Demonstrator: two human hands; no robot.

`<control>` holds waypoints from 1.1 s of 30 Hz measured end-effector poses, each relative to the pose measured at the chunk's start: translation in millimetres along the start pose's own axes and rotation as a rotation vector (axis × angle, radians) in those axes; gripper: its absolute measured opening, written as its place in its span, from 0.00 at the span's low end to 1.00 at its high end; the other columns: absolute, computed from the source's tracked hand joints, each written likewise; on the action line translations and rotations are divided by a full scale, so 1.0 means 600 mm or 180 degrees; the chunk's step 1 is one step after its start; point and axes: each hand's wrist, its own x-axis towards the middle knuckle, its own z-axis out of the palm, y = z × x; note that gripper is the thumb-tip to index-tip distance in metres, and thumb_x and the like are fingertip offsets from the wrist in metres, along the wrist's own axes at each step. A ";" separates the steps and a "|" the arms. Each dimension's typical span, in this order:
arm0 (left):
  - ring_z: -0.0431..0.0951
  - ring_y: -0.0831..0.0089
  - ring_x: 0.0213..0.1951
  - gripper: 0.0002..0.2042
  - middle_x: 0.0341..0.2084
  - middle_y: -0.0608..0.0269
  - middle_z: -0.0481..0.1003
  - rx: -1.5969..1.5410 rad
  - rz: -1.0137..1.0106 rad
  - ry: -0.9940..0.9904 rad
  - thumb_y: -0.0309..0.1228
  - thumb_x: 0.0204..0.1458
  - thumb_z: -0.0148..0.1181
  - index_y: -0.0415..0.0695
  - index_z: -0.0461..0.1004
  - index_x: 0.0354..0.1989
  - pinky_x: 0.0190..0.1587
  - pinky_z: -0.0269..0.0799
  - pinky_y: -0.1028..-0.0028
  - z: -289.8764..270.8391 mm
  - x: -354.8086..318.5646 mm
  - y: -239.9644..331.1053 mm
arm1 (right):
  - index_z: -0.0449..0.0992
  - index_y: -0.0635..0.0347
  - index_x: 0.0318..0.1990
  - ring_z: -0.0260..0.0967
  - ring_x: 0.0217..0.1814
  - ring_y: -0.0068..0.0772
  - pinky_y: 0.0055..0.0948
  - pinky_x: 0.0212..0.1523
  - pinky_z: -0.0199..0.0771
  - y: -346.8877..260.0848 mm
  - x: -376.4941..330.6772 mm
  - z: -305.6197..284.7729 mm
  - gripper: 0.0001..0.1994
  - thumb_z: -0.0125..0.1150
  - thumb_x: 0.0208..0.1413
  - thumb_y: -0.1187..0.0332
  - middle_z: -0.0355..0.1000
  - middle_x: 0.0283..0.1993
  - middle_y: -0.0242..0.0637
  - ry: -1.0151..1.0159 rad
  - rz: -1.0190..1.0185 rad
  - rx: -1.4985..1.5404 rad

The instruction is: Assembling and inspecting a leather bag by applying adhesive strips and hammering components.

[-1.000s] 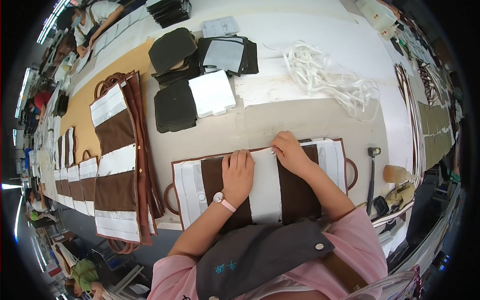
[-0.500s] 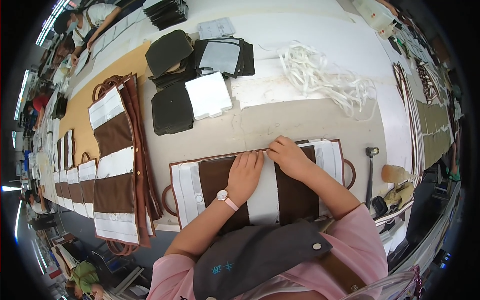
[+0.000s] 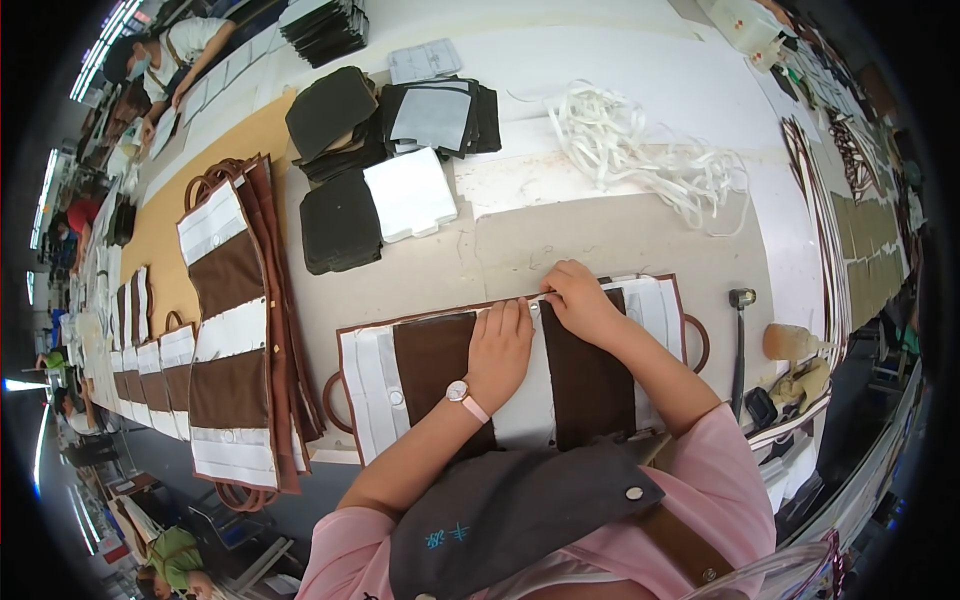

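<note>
The person is leaning over a brown and white bag panel (image 3: 430, 370) that is lying flat on the table (image 3: 620, 225) right at the near edge, under both forearms. The left hand (image 3: 500, 345) is lying spread and flat across the middle white strip, fingers straight and gripping nothing, seemingly to be pinning the panel so it cannot slide. The right hand (image 3: 578, 300) is curling at the far brown edge of the panel, fingertips pinching down on the trim there; whether something small is being held between them I cannot tell. A wristwatch (image 3: 458, 392) is sitting on the left wrist. To the right a hammer (image 3: 738, 345) is lying beside the panel, with a small bottle (image 3: 790, 342) past it. To the left a stack of finished panels (image 3: 235, 340) is taking up the table side. Farther off, dark felt pieces (image 3: 340, 220) and a white pad (image 3: 410, 195) are crowding the space beyond the panel, and a tangle of white cord (image 3: 640, 155) is lying past the right hand
</note>
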 end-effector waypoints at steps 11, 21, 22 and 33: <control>0.70 0.56 0.52 0.23 0.47 0.52 0.69 -0.0329 0.0159 0.0114 0.29 0.53 0.59 0.44 0.71 0.60 0.57 0.67 0.60 0.007 -0.003 -0.013 | 0.75 0.62 0.32 0.69 0.42 0.49 0.43 0.45 0.70 0.004 0.008 -0.009 0.05 0.62 0.47 0.77 0.69 0.34 0.42 -0.0030 -0.0486 -0.0196; 0.70 0.57 0.48 0.22 0.46 0.52 0.68 -0.0463 0.0234 -0.0003 0.27 0.53 0.58 0.45 0.72 0.59 0.55 0.67 0.60 0.002 0.012 -0.020 | 0.75 0.62 0.34 0.65 0.45 0.48 0.39 0.49 0.67 0.019 -0.019 0.010 0.07 0.60 0.46 0.80 0.67 0.38 0.41 0.0288 -0.0495 -0.0106; 0.70 0.57 0.48 0.22 0.46 0.52 0.68 -0.0470 0.0238 -0.0007 0.27 0.53 0.58 0.45 0.72 0.59 0.55 0.67 0.60 0.003 0.010 -0.021 | 0.76 0.62 0.34 0.65 0.45 0.47 0.39 0.49 0.67 0.022 -0.021 0.006 0.08 0.60 0.45 0.80 0.68 0.38 0.40 0.0256 -0.0571 -0.0072; 0.71 0.58 0.46 0.22 0.44 0.55 0.70 -0.0598 0.0014 0.0011 0.28 0.51 0.63 0.46 0.75 0.57 0.52 0.68 0.61 0.003 0.013 -0.025 | 0.79 0.62 0.39 0.65 0.50 0.38 0.37 0.54 0.68 0.012 -0.037 -0.016 0.12 0.58 0.47 0.70 0.71 0.44 0.34 -0.0067 -0.1448 -0.1349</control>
